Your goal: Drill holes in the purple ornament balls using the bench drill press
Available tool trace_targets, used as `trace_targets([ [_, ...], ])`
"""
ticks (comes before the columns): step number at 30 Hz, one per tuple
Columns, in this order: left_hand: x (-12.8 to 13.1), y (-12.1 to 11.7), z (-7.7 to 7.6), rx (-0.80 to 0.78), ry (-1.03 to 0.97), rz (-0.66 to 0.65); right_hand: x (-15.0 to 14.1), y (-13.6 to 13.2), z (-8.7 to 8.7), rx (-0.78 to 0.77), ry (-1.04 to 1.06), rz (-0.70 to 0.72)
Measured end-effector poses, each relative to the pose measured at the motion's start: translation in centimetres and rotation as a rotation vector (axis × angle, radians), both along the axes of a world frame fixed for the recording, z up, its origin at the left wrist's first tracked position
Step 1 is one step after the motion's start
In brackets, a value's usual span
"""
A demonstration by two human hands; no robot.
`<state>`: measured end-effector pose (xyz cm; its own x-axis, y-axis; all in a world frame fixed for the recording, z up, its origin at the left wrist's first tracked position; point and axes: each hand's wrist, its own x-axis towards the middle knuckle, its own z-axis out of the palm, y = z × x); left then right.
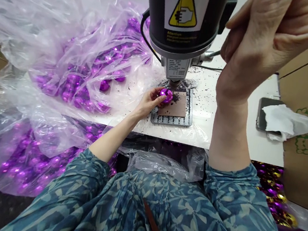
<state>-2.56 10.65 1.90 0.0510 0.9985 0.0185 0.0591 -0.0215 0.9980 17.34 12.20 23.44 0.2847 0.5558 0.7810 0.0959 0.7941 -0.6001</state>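
Note:
My left hand (149, 101) pinches a shiny purple faceted ball (166, 95) between thumb and fingers. The ball is at the left part of a brown board (176, 109), which lies on the grey slotted base plate (171, 120) of a bench press machine. Just above the ball is the machine's lower spindle end (174, 83); whether they touch, I cannot tell. High at the right, my right hand (268, 43) is closed around the machine's lever (215, 54), whose grip end is hidden by the fingers. The black machine head (185, 25) carries a yellow warning label.
Clear plastic bags (48, 52) of purple balls (73, 82) cover the table's left side. Dark crumbs litter the white table (236, 136) around the base plate. A dark phone-like object (262, 116) lies under white tissue (282, 119). A cardboard box (303, 165) stands right.

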Motion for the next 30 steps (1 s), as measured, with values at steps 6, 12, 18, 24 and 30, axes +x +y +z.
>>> trace_targets([
  [6, 1.0, 0.3, -0.3, 0.078, 0.122, 0.002, -0.1, -0.2, 0.0, -0.017, -0.033, -0.03],
  [12, 1.9, -0.3, -0.5, 0.224, 0.388, 0.007, 0.0, -0.4, -0.3, -0.015, -0.028, -0.029],
  [18, 2.5, -1.0, -1.2, 0.343, 0.471, -0.003, 0.1, -0.6, -0.8, 0.027, -0.023, -0.096],
  [24, 2.6, -1.1, -2.0, 0.372, 0.451, 0.004, 0.4, -1.4, -2.8, 0.158, 0.034, -0.099],
  [30, 2.4, -1.0, -2.9, 0.377, 0.451, 0.006, 0.7, -0.7, -5.5, 0.277, 0.035, -0.071],
])
